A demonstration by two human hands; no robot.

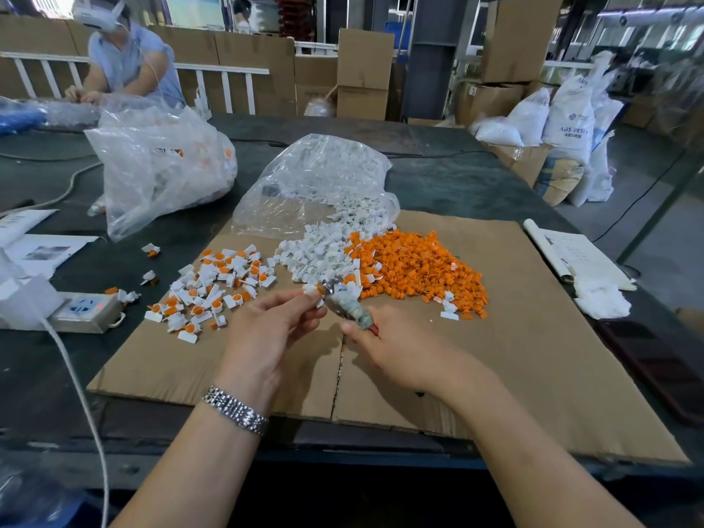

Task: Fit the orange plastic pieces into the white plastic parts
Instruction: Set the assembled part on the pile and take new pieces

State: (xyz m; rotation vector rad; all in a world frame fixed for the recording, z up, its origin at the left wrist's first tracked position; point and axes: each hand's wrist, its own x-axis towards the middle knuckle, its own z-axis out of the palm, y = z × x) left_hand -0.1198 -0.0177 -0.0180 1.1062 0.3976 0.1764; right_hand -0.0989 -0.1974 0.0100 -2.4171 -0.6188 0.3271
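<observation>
A heap of orange plastic pieces (419, 268) lies on the cardboard sheet (533, 356), right of a heap of white plastic parts (320, 253) spilling from a clear bag (316, 184). Left of them lie several fitted white-and-orange parts (213, 287). My left hand (270, 329) pinches a white part (310, 289) at its fingertips. My right hand (388, 344) grips a tape-wrapped tool (348, 306), whose metal tip meets the white part.
A second clear bag (160, 165) of parts stands at the back left, with another person (125, 62) working behind it. A power strip (85, 306) and white cable (76, 375) lie at left. Papers (579, 257), a white cloth (602, 299) and a dark phone (659, 367) lie at right.
</observation>
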